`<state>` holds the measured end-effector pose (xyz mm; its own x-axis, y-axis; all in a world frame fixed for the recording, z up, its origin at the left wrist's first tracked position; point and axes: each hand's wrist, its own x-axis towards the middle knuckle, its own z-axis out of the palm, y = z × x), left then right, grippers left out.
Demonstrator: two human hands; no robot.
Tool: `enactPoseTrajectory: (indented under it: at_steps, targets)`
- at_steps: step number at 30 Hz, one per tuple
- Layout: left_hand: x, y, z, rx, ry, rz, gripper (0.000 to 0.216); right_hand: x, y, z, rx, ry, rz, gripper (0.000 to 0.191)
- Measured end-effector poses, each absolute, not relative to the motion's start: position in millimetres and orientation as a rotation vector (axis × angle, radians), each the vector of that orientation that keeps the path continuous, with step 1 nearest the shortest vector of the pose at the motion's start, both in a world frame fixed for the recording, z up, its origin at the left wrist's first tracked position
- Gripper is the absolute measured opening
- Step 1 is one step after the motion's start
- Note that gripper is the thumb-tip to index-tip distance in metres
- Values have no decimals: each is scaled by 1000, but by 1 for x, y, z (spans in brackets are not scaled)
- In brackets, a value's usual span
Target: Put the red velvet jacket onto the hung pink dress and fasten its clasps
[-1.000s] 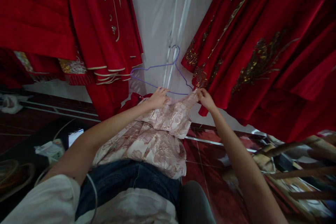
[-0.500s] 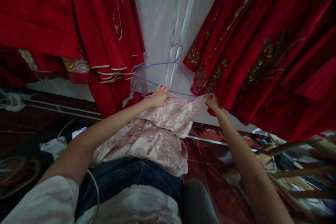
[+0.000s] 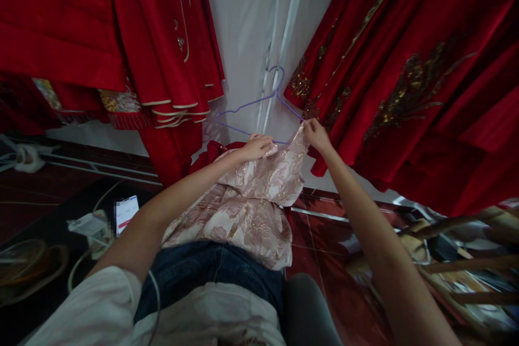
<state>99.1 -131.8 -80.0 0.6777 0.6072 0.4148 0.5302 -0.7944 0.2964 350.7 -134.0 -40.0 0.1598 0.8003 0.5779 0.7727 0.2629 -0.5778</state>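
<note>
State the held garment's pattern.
The garment has pink and cream flowers with gold glints; see the head view.

A brocade garment across the sitter's jeans, with a clothes hanger just beyond it.
From where I'm standing, the left hand is on the garment's far edge and the right hand at its far right corner; the hanger is before the wall, between red-carpet-style gowns on the right and hung clothes on the left; a tabletop beside the left arm bears a card; wooden slats lie beyond the right forearm.
</note>
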Motion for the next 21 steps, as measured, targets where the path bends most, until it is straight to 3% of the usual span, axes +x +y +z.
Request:
enactPoseTrajectory:
  at_steps: [4,10,14,21]
  targets:
    - [86,-117,-79,2596,860,1092,26,353,-136,-37,-1471,-1623,40,34]
    - [10,-77,-97,1860,1379,1886,20,364,-132,-30,-1439,-1588,41,33]
    - [-36,-63,-116,1499,1439,1951,14,369,-128,-27,-1430,-1565,64,29]
    - [-54,-63,-129,1511,1241,1883,19,375,-122,-30,-1410,-1581,93,24]
